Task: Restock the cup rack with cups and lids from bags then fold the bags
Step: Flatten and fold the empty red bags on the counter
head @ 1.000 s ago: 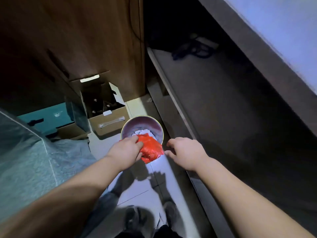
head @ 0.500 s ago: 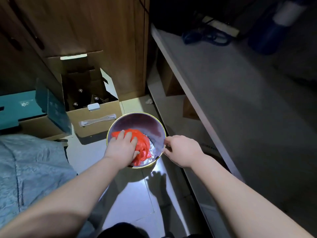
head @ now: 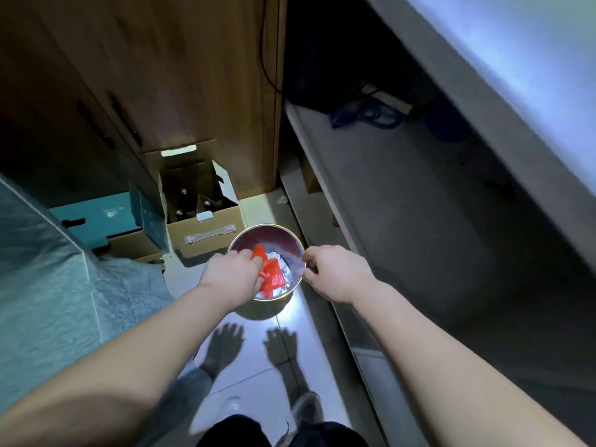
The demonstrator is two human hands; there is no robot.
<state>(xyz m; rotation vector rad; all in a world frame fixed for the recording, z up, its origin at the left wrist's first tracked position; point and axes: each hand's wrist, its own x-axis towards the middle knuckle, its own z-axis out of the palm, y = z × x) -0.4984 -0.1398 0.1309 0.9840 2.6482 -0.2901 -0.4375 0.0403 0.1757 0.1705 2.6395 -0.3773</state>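
Observation:
A round metal bin (head: 267,226) stands on the tiled floor between a cabinet and a low shelf. Inside it lies a crumpled red plastic bag (head: 272,275) on top of white crumpled material (head: 285,269). My left hand (head: 230,274) reaches into the bin from the left, its fingers and thumb curled around the red bag. My right hand (head: 335,272) holds the bin's right rim, with the finger and thumb closed on the edge. No cups, lids or cup rack are in view.
An open cardboard box (head: 209,227) with dark bottles stands just behind the bin, a teal box (head: 100,217) to its left. A wooden cabinet (head: 180,75) rises behind. A grey low shelf (head: 403,204) runs along the right. Grey-green fabric (head: 48,285) fills the left.
My left hand went from holding the red bag over the bin to pushing it down inside, then curled around it. My right hand moved onto the bin's rim.

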